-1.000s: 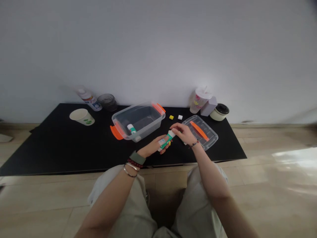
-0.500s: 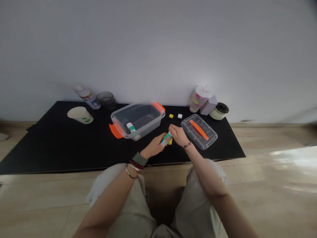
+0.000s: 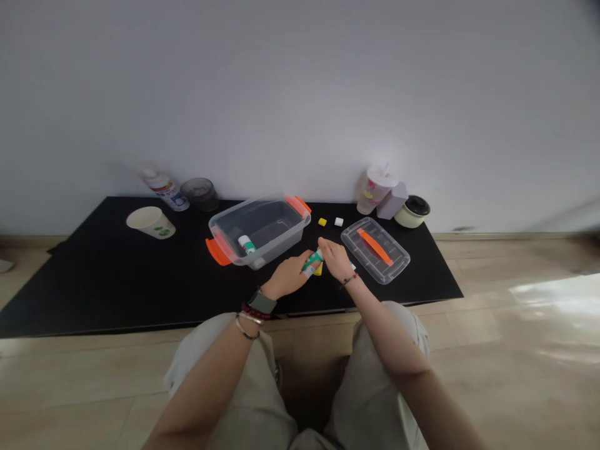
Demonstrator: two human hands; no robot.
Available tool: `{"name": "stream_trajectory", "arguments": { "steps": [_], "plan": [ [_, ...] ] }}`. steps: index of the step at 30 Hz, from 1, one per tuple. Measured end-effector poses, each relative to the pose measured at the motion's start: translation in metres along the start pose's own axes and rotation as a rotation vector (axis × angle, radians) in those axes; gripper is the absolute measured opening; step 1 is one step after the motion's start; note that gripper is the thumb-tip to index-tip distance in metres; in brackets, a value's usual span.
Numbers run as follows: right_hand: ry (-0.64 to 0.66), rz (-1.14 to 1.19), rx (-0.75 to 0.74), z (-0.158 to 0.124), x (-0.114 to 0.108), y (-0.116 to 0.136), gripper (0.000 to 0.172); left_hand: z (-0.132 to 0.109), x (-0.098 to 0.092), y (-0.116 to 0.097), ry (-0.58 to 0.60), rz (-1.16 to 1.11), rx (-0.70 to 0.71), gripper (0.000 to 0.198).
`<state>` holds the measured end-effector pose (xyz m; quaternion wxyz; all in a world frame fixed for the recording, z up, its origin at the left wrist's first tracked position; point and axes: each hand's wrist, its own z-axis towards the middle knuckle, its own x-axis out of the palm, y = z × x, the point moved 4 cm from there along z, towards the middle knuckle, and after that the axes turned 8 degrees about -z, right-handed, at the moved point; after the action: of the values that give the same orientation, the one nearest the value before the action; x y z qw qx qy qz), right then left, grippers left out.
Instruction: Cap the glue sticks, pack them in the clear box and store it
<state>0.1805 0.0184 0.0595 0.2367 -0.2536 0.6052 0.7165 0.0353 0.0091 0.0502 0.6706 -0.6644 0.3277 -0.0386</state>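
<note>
Right hand (image 3: 335, 256) has moved onto the upper end of the green-and-white glue stick (image 3: 313, 261), and the left hand (image 3: 290, 278) stays curled around its lower body. Both grips are closed, clamping the stick from either end above the matte black counter (image 3: 94, 281). Current operation: two-handed handling of the stick. A small yellow cube (image 3: 319, 269) lies just under the hands. Right of them rests a clear rectangular plastic lid (image 3: 396, 262) with an orange strip handle. Left of them sits a clear plastic bin (image 3: 244, 209) with orange end handles, holding a second green-and-white glue stick (image 3: 246, 245). Farther back are a yellow cube (image 3: 322, 222) and a white cube (image 3: 338, 222). A paper cup (image 3: 150, 222), white spray bottle (image 3: 164, 190), dark glass jar (image 3: 200, 194), plastic straw cup (image 3: 375, 197), pale lilac box (image 3: 392, 201) and cream lidded pot (image 3: 412, 211) line the wall.
</note>
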Motion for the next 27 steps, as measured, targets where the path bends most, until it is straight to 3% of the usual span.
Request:
{"name": "stream_trajectory", "arguments": {
  "steps": [3, 5, 8, 12, 14, 16, 19, 21, 23, 27],
  "plan": [
    [0.055, 0.108, -0.170, -0.002, -0.012, 0.010, 0.040, 0.000, 0.006, -0.002, 0.206, -0.415, 0.000, 0.050],
    [0.049, 0.096, -0.212, -0.003, -0.017, 0.013, 0.036, -0.002, 0.009, -0.004, 0.248, -0.493, -0.002, 0.053],
    [0.006, 0.021, -0.167, -0.003, -0.015, 0.011, 0.032, -0.004, 0.009, -0.007, 0.119, -0.242, 0.012, 0.043],
    [-0.051, -0.073, 0.052, 0.000, 0.001, -0.001, 0.032, -0.005, 0.003, -0.007, -0.097, 0.273, 0.004, 0.027],
    [-0.034, -0.067, 0.130, 0.000, 0.007, -0.005, 0.035, -0.004, 0.000, -0.003, -0.112, 0.305, -0.012, 0.025],
    [0.005, -0.008, 0.095, 0.000, 0.006, -0.004, 0.040, -0.003, -0.001, 0.001, -0.037, 0.133, -0.026, 0.029],
    [0.058, 0.086, -0.106, -0.002, -0.004, 0.005, 0.042, -0.003, 0.004, 0.003, 0.185, -0.288, -0.044, 0.043],
    [0.065, 0.095, -0.194, -0.004, -0.011, 0.010, 0.040, -0.005, 0.006, -0.001, 0.254, -0.427, -0.027, 0.047],
    [0.047, 0.052, -0.192, -0.005, -0.014, 0.012, 0.037, -0.007, 0.006, -0.004, 0.200, -0.338, 0.004, 0.043],
    [0.015, -0.102, -0.050, -0.002, -0.005, 0.011, 0.031, -0.010, 0.003, -0.008, 0.026, 0.268, 0.003, 0.034]
  ]
}}
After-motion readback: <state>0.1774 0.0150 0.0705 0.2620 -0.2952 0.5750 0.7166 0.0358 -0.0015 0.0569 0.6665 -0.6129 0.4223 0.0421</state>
